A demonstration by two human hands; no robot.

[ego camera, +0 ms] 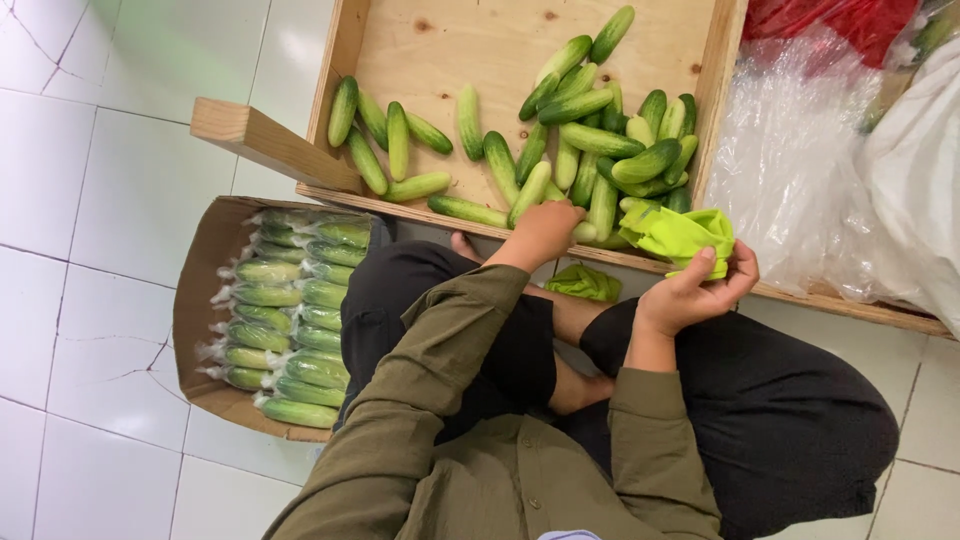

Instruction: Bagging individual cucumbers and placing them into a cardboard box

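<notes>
Sitting cross-legged on the white tiled floor, the person is stretching the left hand forward, fingers curled down at the front edge of the wooden crate beside a cucumber; whether it is gripping one, I cannot tell. The right hand is resting palm up, fingers pinching yellow-green plastic bags. Wrapped cucumbers are filling the cardboard box beside the left knee.

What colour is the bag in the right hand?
Bright yellow-green bag, held by the right hand; head view.
</notes>
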